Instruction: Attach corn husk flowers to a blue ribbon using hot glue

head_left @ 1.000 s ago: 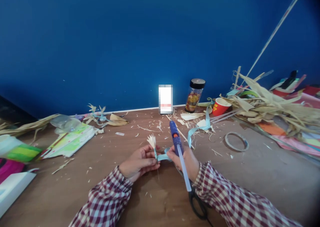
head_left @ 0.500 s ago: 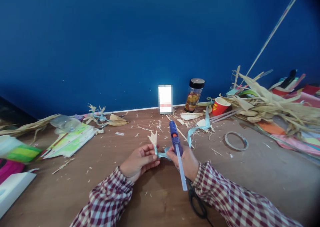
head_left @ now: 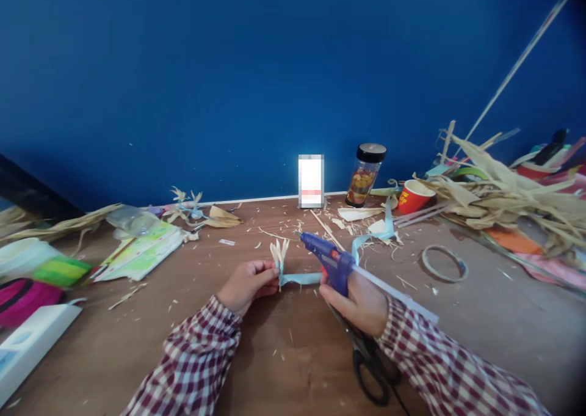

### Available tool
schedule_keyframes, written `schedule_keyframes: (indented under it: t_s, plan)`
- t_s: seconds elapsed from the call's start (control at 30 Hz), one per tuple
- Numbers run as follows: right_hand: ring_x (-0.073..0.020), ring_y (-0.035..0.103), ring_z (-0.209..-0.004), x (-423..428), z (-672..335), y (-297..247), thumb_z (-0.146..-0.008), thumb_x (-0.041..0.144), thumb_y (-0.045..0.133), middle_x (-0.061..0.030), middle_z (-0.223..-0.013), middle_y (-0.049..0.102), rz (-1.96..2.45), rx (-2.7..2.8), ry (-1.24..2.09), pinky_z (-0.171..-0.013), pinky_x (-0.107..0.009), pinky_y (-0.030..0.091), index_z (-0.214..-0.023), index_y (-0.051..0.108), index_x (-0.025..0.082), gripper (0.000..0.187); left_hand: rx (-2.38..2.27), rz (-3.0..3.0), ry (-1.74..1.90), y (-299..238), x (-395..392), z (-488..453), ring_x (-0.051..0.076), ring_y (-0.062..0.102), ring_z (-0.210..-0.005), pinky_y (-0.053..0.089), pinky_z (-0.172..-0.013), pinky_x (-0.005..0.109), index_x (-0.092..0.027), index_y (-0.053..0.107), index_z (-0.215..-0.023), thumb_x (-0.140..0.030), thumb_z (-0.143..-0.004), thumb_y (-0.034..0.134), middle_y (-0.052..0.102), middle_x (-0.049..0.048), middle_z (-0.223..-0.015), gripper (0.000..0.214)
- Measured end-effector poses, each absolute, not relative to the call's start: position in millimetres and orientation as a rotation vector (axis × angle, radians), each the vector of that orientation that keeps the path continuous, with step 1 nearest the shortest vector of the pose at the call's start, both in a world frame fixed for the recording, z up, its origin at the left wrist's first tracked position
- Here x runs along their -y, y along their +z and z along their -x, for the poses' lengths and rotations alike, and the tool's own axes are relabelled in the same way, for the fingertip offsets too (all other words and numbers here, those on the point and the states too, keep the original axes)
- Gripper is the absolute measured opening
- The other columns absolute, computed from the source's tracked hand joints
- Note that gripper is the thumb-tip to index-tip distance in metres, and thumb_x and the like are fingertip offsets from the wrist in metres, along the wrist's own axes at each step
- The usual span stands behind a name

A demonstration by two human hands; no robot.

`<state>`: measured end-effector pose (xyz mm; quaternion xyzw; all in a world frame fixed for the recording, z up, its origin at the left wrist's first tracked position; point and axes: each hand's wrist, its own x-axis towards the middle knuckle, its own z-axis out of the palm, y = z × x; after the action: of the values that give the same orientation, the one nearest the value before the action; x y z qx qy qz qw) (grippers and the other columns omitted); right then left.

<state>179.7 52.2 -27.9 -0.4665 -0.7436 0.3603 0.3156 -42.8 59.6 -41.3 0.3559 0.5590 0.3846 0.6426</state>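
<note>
My left hand [head_left: 247, 283] is closed in a pinch on a small dried-husk flower [head_left: 279, 254] with a light blue ribbon [head_left: 300, 278] wound at its base. The ribbon stretches right to my right hand [head_left: 359, 300]. That hand grips a blue glue gun [head_left: 327, 259] with a clear glue stick [head_left: 394, 292] sticking out of its back; the nozzle points left toward the flower. Both hands hover just above the brown table [head_left: 183, 318].
Black scissors [head_left: 368, 361] lie under my right wrist. A tape ring [head_left: 444, 263], a red paper cup [head_left: 412, 196], a jar [head_left: 365, 175] and a pile of dried husks [head_left: 499, 190] are to the right. Coloured paper packs [head_left: 137, 257] and more husk flowers [head_left: 187, 202] lie at left.
My right hand has turned the glue gun from pointing away to pointing left at the flower. The ribbon is now pulled out straight between my hands.
</note>
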Motion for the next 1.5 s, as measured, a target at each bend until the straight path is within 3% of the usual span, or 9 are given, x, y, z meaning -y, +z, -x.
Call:
schedule_keyframes:
  t_s: [0.07, 0.17, 0.4, 0.5, 0.63, 0.8, 0.93, 1.1, 1.5]
  plan:
    - [-0.0178, 0.055, -0.07, -53.5, -183.1, -23.1, -0.074, 0.029, 0.053, -0.0043, -0.075, 0.058, 1.23, 1.998, 0.817, -0.067, -0.031, 0.045, -0.076, 0.054, 0.018, 0.011, -1.333, -0.854, 0.87, -42.8, -60.9, 45.5, 0.008, 0.055, -0.052, 0.044, -0.049, 0.017, -0.012, 0.058, -0.072, -0.029, -0.061, 0.07, 0.06, -0.0006, -0.058, 0.024]
    - [-0.0167, 0.054, -0.064, -55.1, -183.6, -21.6, -0.076, 0.03, 0.05, -0.0027, -0.067, 0.056, 1.269, 1.978, 0.779, -0.062, -0.029, 0.043, -0.07, 0.053, 0.018, 0.014, -1.388, -0.948, 0.861, -43.5, -61.2, 45.6, 0.009, 0.056, -0.053, 0.037, -0.041, 0.015, -0.013, 0.057, -0.078, -0.03, -0.061, 0.069, 0.06, -0.0005, -0.059, 0.026]
    - [-0.0153, 0.054, -0.059, -60.2, -189.3, -26.3, -0.067, 0.042, 0.063, -0.0006, -0.064, 0.059, 1.211, 2.1, 0.87, -0.056, -0.026, 0.04, -0.07, 0.059, 0.018, 0.025, -1.468, -1.066, 0.892, -42.8, -63.4, 51.1, 0.011, 0.055, -0.051, 0.037, -0.041, 0.017, -0.013, 0.057, -0.077, -0.03, -0.063, 0.064, 0.058, -0.0007, -0.054, 0.023]
    - [-0.0167, 0.055, -0.06, -62.2, -193.2, -28.1, -0.067, 0.042, 0.063, -0.001, -0.066, 0.059, 1.202, 2.063, 0.901, -0.057, -0.027, 0.042, -0.082, 0.061, 0.019, 0.028, -1.501, -1.079, 0.906, -44.0, -66.0, 56.7, 0.01, 0.054, -0.049, 0.037, -0.04, 0.017, -0.014, 0.056, -0.074, -0.027, -0.061, 0.065, 0.057, -0.0015, -0.051, 0.02]
    - [-0.0158, 0.054, -0.053, -62.7, -195.3, -31.9, -0.066, 0.04, 0.064, -0.002, -0.069, 0.058, 1.212, 1.925, 1.08, -0.049, -0.027, 0.043, -0.107, 0.051, 0.019, 0.048, -1.474, -1.073, 0.875, -45.1, -68.3, 59.6, 0.01, 0.054, -0.047, 0.042, -0.044, 0.019, -0.014, 0.055, -0.084, -0.022, -0.06, 0.065, 0.056, -0.0038, -0.05, 0.027]
    - [-0.0117, 0.052, -0.05, -59.6, -192.9, -31.9, -0.079, 0.041, 0.049, 0.0001, -0.068, 0.054, 1.102, 1.799, 1.424, -0.043, -0.021, 0.041, -0.115, 0.041, 0.02, 0.042, -1.467, -1.126, 0.862, -44.1, -67.6, 58.3, 0.011, 0.055, -0.048, 0.041, -0.039, 0.018, -0.015, 0.055, -0.096, -0.022, -0.06, 0.065, 0.057, -0.0028, -0.056, 0.037]
    - [-0.0071, 0.042, -0.044, -54.8, -186.9, -33.3, -0.085, 0.042, 0.037, 0.0043, -0.058, 0.044, 1.045, 1.752, 1.531, -0.038, -0.017, 0.032, -0.098, 0.047, 0.017, 0.03, -1.508, -1.126, 0.871, -43.7, -67.9, 58.0, 0.009, 0.053, -0.045, 0.035, -0.034, 0.015, -0.017, 0.056, -0.095, -0.021, -0.06, 0.064, 0.058, -0.0031, -0.059, 0.036]
    - [-0.0059, 0.041, -0.043, -50.1, -180.9, -43.0, -0.088, 0.043, 0.03, 0.0038, -0.057, 0.045, 1.08, 1.756, 1.572, -0.039, -0.017, 0.027, -0.076, 0.046, 0.017, 0.033, -1.53, -1.08, 0.864, -43.9, -70.3, 59.6, 0.007, 0.051, -0.041, 0.033, -0.032, 0.015, -0.016, 0.054, -0.097, -0.018, -0.059, 0.063, 0.059, -0.0031, -0.062, 0.038]
    - [-0.0073, 0.042, -0.044, -50.6, -173.7, -44.2, -0.089, 0.041, 0.028, 0.0039, -0.055, 0.045, 1.082, 1.867, 1.464, -0.044, -0.019, 0.032, -0.069, 0.044, 0.017, 0.035, -1.546, -1.085, 0.848, -44.6, -71.3, 60.0, 0.006, 0.049, -0.038, 0.035, -0.033, 0.016, -0.014, 0.05, -0.102, -0.016, -0.062, 0.061, 0.059, -0.0029, -0.063, 0.041]
